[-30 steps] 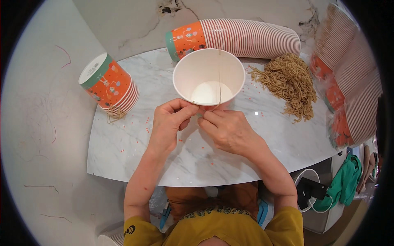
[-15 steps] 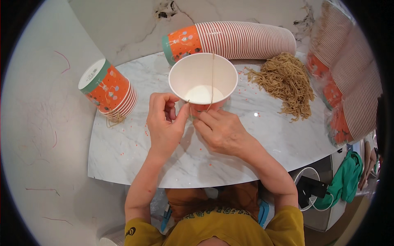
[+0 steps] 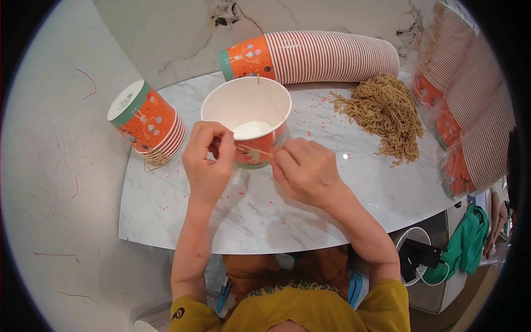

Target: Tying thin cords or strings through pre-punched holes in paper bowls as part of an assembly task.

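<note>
A white-lined paper bucket with an orange printed outside stands on the marble table, its mouth tipped toward me. Tan string stretches between my hands across the bucket's near side, and a strand also runs inside from the far rim. At the bucket's left, my left hand is closed in a pinch on the string, close by the rim. My right hand pinches the string at the bucket's right front. The fingertips are partly hidden on both hands.
A small upside-down bucket stack with string at its rims stands at left. Along the back lies a long nested stack. A heap of tan strings sits at right, beside plastic-wrapped stacks. Orange bits dot the marble table.
The bucket has shifted left and turned, so the strand inside has swung round. My hands have drawn apart, and the string between them is now stretched across the near side.
</note>
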The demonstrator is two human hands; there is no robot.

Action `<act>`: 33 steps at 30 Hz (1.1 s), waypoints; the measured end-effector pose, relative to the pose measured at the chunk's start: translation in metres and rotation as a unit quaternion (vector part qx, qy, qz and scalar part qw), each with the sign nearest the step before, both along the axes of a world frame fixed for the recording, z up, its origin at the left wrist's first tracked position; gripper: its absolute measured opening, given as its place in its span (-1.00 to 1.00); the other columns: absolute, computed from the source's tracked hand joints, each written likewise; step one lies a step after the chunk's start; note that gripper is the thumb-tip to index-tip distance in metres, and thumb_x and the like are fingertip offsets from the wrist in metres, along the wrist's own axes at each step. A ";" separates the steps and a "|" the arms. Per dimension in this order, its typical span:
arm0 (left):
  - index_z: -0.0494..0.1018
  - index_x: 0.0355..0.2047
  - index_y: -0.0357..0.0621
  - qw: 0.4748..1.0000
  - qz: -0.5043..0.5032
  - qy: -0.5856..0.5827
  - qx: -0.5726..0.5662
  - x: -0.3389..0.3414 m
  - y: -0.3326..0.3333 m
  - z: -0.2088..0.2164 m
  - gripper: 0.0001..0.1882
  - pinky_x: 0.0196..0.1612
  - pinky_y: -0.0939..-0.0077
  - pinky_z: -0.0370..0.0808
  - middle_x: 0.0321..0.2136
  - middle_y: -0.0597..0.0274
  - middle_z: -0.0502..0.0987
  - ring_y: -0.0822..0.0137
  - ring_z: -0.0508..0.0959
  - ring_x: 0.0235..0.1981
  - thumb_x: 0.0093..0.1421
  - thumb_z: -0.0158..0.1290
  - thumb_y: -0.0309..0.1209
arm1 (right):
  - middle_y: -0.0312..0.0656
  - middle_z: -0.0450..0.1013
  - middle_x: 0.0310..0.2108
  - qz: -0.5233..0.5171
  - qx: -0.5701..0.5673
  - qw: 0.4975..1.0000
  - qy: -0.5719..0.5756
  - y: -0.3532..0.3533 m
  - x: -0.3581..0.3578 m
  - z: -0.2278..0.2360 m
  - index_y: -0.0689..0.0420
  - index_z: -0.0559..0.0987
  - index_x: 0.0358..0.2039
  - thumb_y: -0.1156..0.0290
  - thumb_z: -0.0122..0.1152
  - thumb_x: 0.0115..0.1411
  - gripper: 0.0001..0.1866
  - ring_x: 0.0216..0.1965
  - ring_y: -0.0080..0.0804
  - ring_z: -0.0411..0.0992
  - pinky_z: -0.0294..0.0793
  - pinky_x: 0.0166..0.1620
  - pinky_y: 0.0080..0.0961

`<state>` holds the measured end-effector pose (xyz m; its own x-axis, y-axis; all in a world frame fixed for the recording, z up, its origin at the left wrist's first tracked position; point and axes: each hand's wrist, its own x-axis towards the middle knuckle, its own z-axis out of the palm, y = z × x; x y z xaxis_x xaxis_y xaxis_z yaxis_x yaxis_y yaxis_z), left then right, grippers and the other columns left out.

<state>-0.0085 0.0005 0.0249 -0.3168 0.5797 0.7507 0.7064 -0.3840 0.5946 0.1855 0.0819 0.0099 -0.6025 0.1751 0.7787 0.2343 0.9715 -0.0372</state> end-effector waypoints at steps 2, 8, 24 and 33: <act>0.45 -0.40 -0.26 0.998 0.053 -0.022 -0.019 -0.008 -0.001 0.001 -0.92 -0.51 0.67 0.33 -0.44 0.34 0.46 0.57 0.40 -0.56 0.19 0.14 -0.63 | -0.24 0.36 -0.48 -0.036 -0.006 0.999 0.011 0.005 0.001 0.002 0.13 0.48 -0.47 0.47 0.37 0.00 -0.82 -0.47 -0.29 0.44 0.43 -0.45 -0.35; 0.40 -0.49 -0.29 0.993 0.096 -0.048 -0.040 -0.009 0.003 -0.001 -0.83 -0.50 0.61 0.30 -0.50 0.36 0.42 0.57 0.32 -0.58 0.21 0.15 -0.57 | -0.24 0.31 -0.51 -0.088 0.016 0.995 0.052 0.010 0.001 0.003 0.10 0.46 -0.51 0.40 0.39 0.02 -0.78 -0.45 -0.31 0.37 0.34 -0.43 -0.35; 0.42 -0.48 -0.28 0.993 0.108 -0.036 -0.005 -0.024 0.007 -0.004 -0.82 -0.48 0.61 0.30 -0.53 0.35 0.44 0.56 0.32 -0.56 0.24 0.18 -0.54 | -0.22 0.33 -0.47 -0.103 -0.004 0.991 0.082 0.011 0.003 0.006 0.12 0.46 -0.55 0.40 0.40 0.04 -0.76 -0.39 -0.26 0.35 0.32 -0.37 -0.31; 0.47 -0.44 -0.28 0.992 0.123 0.005 -0.018 -0.019 0.008 -0.005 -0.84 -0.48 0.56 0.37 -0.42 0.28 0.51 0.50 0.40 -0.56 0.27 0.17 -0.50 | -0.20 0.34 -0.44 -0.023 -0.017 0.999 0.022 0.008 -0.001 -0.003 0.16 0.50 -0.52 0.46 0.38 0.00 -0.83 -0.35 -0.25 0.39 0.35 -0.35 -0.34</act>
<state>-0.0277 0.0080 0.0197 -0.4441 0.5119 0.7353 0.7821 -0.1789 0.5969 0.1845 0.0900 0.0066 -0.5587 0.2288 0.7972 0.2766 0.9576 -0.0810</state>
